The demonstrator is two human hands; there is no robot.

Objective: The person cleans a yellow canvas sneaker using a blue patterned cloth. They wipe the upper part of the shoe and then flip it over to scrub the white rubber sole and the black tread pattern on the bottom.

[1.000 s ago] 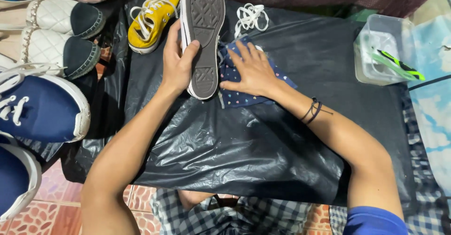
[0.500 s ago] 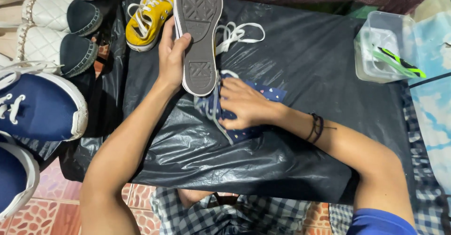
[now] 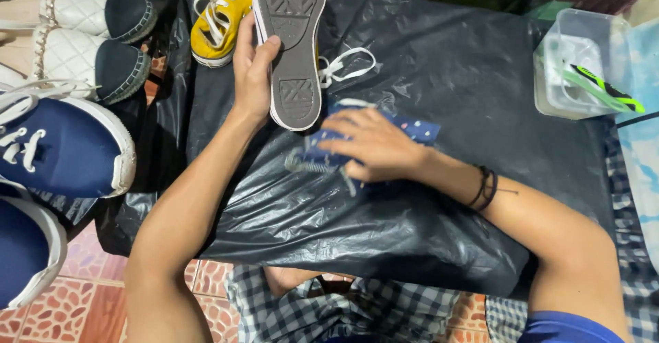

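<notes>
My left hand (image 3: pixel 252 68) grips a sneaker (image 3: pixel 292 41) by its edge, the grey patterned sole turned up toward me. White laces (image 3: pixel 343 65) trail from it onto the black plastic sheet (image 3: pixel 439 226). My right hand (image 3: pixel 374 147) presses down on a crumpled blue dotted cloth (image 3: pixel 419 129) lying on the sheet just below the shoe's heel. Something small and pale sticks out from under that hand at its left; I cannot tell what it is. A dark band sits on my right wrist.
A yellow sneaker (image 3: pixel 216 24) lies at the top beside the held shoe. Two white quilted shoes with black toes (image 3: pixel 89 38) and blue sneakers (image 3: pixel 62 147) line the left side. A clear plastic tub (image 3: pixel 573 65) with a green brush stands at the right.
My left hand has lifted the sneaker up and away from me. My right hand has slid toward me and bunched the blue cloth beneath it.
</notes>
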